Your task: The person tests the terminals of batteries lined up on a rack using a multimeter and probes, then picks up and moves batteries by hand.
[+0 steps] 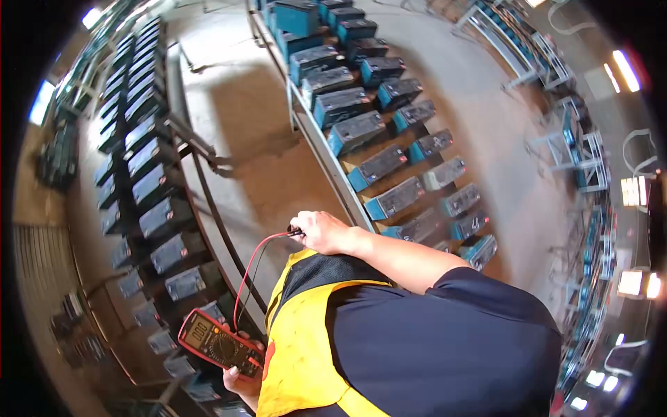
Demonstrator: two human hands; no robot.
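Note:
My left hand point(242, 381) is wrapped round a red-and-black digital multimeter point(224, 345), its screen facing up with zeros on it. My right hand point(321, 233) is closed in front of the yellow vest point(299, 340), gripping dark test probes point(297, 232) by their handles. A red test lead point(251, 267) and a thin black one loop from the probes down toward the meter. The probe tips are hidden. Beyond my right hand stands a rack of teal-and-grey block batteries point(394, 198); more dark batteries point(186, 283) are near the meter.
A metal rail point(326, 156) edges the battery rack on the upper side. A dark rail point(226, 243) runs along the other rows, with brown floor point(278, 174) between them. Frames with more batteries point(583, 160) stand at the far right.

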